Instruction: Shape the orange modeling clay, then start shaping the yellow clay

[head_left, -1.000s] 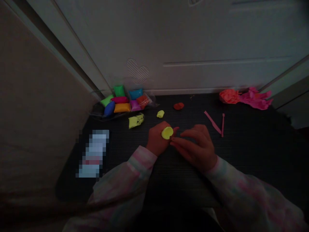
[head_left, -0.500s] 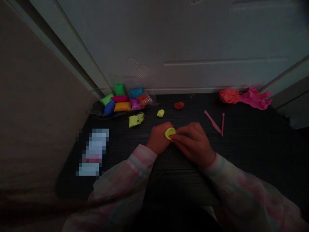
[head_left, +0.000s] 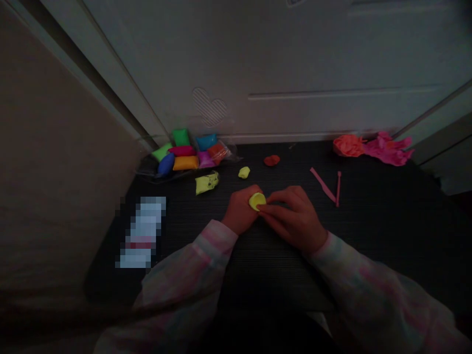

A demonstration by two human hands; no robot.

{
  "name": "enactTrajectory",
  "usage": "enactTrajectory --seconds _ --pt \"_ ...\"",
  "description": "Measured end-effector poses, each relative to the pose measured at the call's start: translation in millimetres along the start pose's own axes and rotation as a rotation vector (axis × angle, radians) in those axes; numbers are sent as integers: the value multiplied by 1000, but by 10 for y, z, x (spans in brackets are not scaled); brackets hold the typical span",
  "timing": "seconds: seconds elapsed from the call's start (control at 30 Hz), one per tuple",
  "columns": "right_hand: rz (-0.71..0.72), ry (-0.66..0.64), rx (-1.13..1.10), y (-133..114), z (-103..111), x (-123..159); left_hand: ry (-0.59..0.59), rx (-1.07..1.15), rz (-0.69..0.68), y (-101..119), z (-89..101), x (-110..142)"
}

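A flattened lump of yellow clay (head_left: 257, 200) sits between both hands at the middle of the dark mat (head_left: 368, 236). My left hand (head_left: 239, 211) cups it from the left with curled fingers. My right hand (head_left: 295, 219) pinches its right edge with thumb and fingertips. Both wrists wear pale pink patterned sleeves.
A clear bag of coloured clay packs (head_left: 186, 152) lies at the back left, with an opened yellow packet (head_left: 206, 183), a small yellow lump (head_left: 244, 172) and a red lump (head_left: 272, 160) nearby. Two pink sticks (head_left: 328, 184) lie to the right. Orange and pink wrappers (head_left: 372, 146) rest against the white door.
My right hand moved in from a looser, spread pose and closed its fingertips onto the yellow clay. The left hand kept holding the clay, which has turned slightly.
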State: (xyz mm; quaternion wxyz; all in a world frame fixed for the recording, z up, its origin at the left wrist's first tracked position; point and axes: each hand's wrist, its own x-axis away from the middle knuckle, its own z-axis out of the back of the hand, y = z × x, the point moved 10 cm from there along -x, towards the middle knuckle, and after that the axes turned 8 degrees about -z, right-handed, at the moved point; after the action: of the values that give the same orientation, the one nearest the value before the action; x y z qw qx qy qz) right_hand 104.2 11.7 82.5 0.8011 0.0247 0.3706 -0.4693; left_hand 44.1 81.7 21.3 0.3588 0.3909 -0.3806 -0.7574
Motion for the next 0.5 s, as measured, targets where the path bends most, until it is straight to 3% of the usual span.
enactTrajectory --seconds 0.1,0.23,0.5 --pt "-38 26 -35 25 47 -2 7 -44 -24 31 14 -4" --pt "-229 74 -62 220 89 -8 -2 -175 -93 104 16 -2" --pt "-363 -25 -98 318 -65 -17 -13 -436 -259 235 -35 20"
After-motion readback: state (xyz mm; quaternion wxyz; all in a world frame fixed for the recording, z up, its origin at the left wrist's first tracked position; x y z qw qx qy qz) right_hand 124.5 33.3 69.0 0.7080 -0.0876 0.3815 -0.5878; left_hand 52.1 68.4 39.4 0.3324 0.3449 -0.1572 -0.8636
